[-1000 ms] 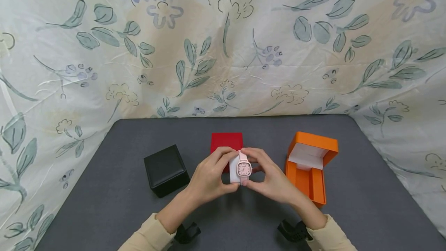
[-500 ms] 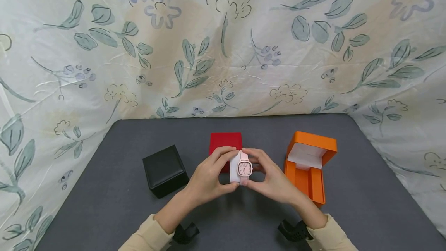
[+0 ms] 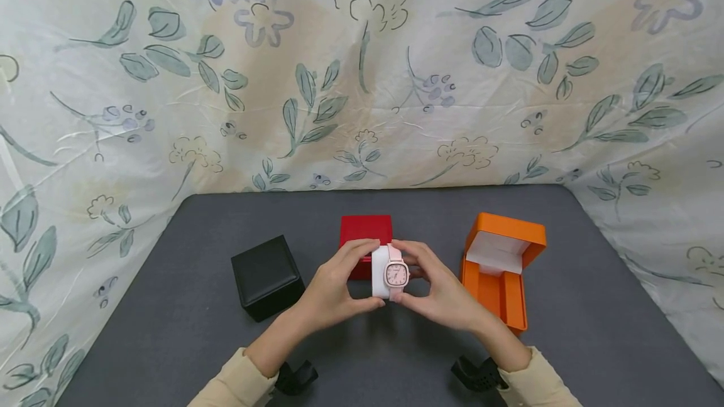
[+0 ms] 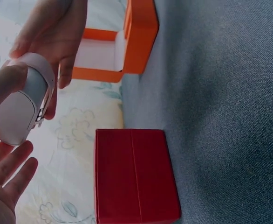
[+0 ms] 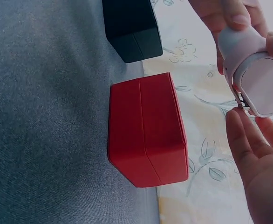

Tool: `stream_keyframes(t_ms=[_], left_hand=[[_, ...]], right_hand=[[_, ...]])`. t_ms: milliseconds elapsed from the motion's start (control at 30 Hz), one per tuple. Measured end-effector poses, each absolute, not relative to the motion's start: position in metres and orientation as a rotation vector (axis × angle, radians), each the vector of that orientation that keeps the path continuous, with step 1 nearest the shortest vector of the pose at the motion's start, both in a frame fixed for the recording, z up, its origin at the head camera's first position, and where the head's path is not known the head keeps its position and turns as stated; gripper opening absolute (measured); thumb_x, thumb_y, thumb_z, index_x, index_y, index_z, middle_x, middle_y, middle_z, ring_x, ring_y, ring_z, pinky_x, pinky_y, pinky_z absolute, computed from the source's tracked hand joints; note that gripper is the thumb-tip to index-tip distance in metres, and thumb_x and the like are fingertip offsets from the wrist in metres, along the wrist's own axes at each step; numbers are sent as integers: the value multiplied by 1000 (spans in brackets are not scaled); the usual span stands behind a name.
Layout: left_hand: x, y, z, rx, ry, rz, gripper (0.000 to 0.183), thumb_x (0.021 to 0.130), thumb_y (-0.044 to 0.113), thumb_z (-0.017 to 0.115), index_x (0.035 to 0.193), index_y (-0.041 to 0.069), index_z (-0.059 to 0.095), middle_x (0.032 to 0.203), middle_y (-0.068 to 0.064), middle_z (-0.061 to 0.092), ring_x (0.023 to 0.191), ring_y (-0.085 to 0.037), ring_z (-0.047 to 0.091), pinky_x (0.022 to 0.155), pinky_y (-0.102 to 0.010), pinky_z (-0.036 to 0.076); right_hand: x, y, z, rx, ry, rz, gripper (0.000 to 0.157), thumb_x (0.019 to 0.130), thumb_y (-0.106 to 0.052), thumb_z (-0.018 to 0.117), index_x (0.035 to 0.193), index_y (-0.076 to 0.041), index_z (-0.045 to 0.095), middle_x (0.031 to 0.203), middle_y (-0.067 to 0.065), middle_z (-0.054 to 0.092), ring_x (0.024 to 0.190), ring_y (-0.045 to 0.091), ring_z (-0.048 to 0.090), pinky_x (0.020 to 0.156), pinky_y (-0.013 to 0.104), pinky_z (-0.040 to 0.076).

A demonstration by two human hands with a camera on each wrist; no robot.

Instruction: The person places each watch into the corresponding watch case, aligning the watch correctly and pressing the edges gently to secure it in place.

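Observation:
A pink wristwatch [image 3: 396,274] with a rounded square face is strapped round a white watch cushion [image 3: 380,272], held up over the table. My left hand [image 3: 330,287] holds the cushion's left part between thumb and fingers. From the other side my right hand [image 3: 444,291] grips the watch, its fingers at the upper strap and its thumb at the lower end. In the right wrist view the strap's metal buckle [image 5: 242,100] shows close to the right fingertips. Behind the hands stands a red box [image 3: 366,228], partly hidden by them.
A closed black box [image 3: 268,276] stands at the left on the dark grey table [image 3: 170,331]. To the right, an orange box [image 3: 502,275] has its lid up, showing a white lining. A floral cloth [image 3: 362,80] hangs behind and beside the table.
My left hand has shifted slightly left along the cushion, uncovering more of its white surface. The right hand and the watch have barely moved.

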State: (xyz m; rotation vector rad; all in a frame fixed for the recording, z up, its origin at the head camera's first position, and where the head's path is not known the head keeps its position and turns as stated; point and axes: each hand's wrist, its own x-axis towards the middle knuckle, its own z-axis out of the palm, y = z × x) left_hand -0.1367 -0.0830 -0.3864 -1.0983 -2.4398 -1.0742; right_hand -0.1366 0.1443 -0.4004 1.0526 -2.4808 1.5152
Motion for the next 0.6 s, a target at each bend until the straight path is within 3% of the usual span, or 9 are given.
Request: stream_keyframes(t_ms=[200,600], left_hand=[[-136,-84,-387,-1063,-2436,-1082,81,65,26,83,133,10,42,132,-1,45,115,-12,47,89,-30,49],[-136,-83,-387,-1125,-2396,-1077,80,66,24,83,133,10,42,131,-2,45,112,-18,49,88,-31,49]], right_hand=[[-135,144,-399,1114,-2521,1397,95,73,-15,78,147,-16,18,140,4,32,112,15,47,86,30,49],[-136,142,-398,1131,-2512,1364,92,71,-17,79,144,-15,24,139,4,34,108,13,46,83,28,49]])
